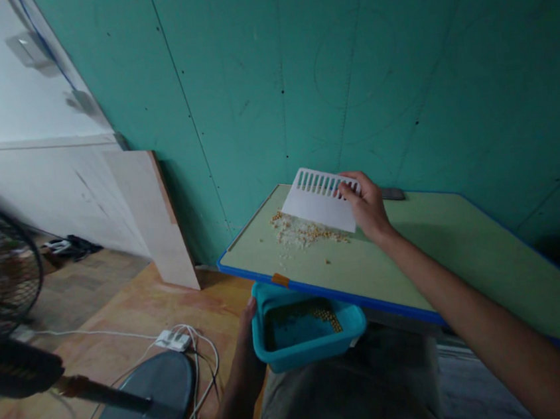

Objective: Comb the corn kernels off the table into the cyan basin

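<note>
My right hand (pixel 367 207) grips a white plastic scraper (pixel 317 207) with a row of slots along its upper side. The scraper stands tilted on the table, its lower edge beside a spread of pale grains and yellow-brown beans (pixel 307 232). Below the table's front edge, my left hand (pixel 250 329) is closed on the left end of a teal plastic basin (pixel 305 352). Some round beans (pixel 327 318) lie inside the basin, toward its right side. Part of my left hand's fingers is hidden by the basin.
The pale green table (pixel 444 245) has a blue edge and an orange patch (pixel 281 280) at the front. A dark flat object (pixel 392 193) lies near the wall. To the left are a fan base (pixel 145 403), a power strip (pixel 174 340) with cables and a leaning board (pixel 153 216).
</note>
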### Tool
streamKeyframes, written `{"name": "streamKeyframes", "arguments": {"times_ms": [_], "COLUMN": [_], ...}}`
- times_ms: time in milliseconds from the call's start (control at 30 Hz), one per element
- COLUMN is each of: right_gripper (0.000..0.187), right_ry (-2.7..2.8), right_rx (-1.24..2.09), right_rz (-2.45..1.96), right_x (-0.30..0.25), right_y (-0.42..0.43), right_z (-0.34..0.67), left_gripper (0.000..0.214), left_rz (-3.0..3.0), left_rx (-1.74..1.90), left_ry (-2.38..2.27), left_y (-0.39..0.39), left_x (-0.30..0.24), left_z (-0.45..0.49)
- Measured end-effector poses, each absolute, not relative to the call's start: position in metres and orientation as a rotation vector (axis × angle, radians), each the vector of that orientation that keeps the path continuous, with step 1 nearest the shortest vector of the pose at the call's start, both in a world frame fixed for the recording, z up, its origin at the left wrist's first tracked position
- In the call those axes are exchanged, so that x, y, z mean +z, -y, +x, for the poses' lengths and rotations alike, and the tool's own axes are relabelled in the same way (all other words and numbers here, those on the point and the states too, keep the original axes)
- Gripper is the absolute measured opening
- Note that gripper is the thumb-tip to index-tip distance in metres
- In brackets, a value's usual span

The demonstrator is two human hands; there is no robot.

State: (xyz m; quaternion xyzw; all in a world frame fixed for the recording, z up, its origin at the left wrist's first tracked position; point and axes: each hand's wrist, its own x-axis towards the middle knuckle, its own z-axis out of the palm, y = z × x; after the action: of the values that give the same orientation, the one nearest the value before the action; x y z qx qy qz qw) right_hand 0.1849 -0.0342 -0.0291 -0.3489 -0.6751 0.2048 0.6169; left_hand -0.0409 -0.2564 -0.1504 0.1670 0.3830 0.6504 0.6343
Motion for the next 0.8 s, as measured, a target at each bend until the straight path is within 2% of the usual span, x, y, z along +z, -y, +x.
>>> {"name": "streamKeyframes", "arguments": {"times_ms": [167, 333, 667, 800], "right_gripper": [0.019, 0.02, 0.028, 0.027], "right_ry": [1.357, 1.293, 1.556, 1.595], "right_rx": [0.352, 0.386, 0.422, 0.427], "right_rz": [-0.986, -1.054, -0.94, -0.911], "right_x": [-0.04, -0.053, -0.058, -0.056], "right_y": [0.001, -0.012, -0.001, 0.006], "right_z": [0.22, 0.235, 0.205, 0.2], "left_gripper": [0.045, 0.051, 0.051, 0.038], "left_rz": [0.362, 0.352, 0.357, 0.337], "left_rx": [1.492, 1.498, 1.495, 1.564], "left_ry": [-0.858, -0.863, -0.847, -0.918], "left_y": [0.262, 0.265, 0.261, 0.262], "left_x": [-0.14, -0.134, -0.139, -0.141], "left_z": [-0.037, -0.034, -0.033, -0.035]}}
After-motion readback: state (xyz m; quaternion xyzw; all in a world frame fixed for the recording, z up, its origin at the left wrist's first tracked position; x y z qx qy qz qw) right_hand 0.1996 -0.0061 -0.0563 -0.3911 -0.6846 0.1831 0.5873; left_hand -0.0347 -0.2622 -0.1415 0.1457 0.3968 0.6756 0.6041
